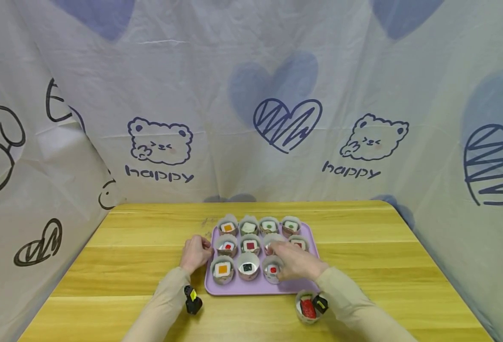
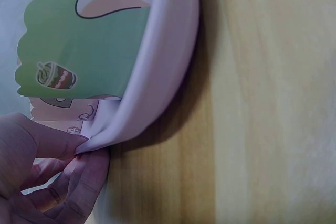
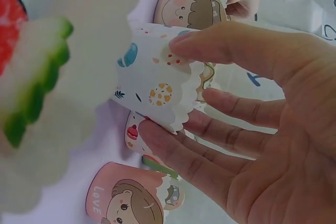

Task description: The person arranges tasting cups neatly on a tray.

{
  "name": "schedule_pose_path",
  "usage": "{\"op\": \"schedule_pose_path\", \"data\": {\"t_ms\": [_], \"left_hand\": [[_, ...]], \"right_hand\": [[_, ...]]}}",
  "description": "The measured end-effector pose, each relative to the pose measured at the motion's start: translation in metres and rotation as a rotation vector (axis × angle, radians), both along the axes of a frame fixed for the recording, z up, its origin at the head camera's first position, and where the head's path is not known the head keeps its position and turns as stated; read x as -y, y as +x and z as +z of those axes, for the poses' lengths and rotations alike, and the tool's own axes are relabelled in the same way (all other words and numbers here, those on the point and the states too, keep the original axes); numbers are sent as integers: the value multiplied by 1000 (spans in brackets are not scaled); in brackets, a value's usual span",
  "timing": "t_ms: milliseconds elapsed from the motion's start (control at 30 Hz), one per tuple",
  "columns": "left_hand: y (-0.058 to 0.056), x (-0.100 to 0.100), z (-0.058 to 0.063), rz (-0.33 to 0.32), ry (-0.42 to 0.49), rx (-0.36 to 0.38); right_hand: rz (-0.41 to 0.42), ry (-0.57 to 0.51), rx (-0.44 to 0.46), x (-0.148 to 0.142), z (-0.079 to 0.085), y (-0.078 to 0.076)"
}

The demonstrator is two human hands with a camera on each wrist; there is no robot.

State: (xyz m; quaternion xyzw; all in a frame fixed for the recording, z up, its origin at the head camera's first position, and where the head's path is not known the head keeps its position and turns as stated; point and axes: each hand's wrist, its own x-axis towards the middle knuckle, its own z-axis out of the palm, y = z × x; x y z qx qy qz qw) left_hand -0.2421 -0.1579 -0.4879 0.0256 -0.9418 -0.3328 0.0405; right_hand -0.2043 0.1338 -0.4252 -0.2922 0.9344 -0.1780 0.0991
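A pale purple tray on the wooden table holds rows of paper cups, most with a white square piece with a coloured centre inside. My left hand pinches the tray's left rim between thumb and fingers, beside a green paper cup. My right hand reaches over the tray's right part. Its thumb and fingers lie on opposite sides of a white fruit-print paper cup, which holds a piece with a red centre. The fingers partly hide a cup behind it.
One paper cup stands on the table in front of the tray, under my right wrist; a red piece with a green edge is inside. Printed white cloth hangs behind and at both sides of the table.
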Motion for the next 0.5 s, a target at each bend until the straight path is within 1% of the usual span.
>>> {"op": "schedule_pose_path", "data": {"t_ms": [200, 500], "left_hand": [[-1, 0, 0, 5, 2, -16], [-1, 0, -2, 0, 10, 3]], "right_hand": [[-33, -9, 31, 1, 0, 1], [-29, -5, 20, 1, 0, 2]]}}
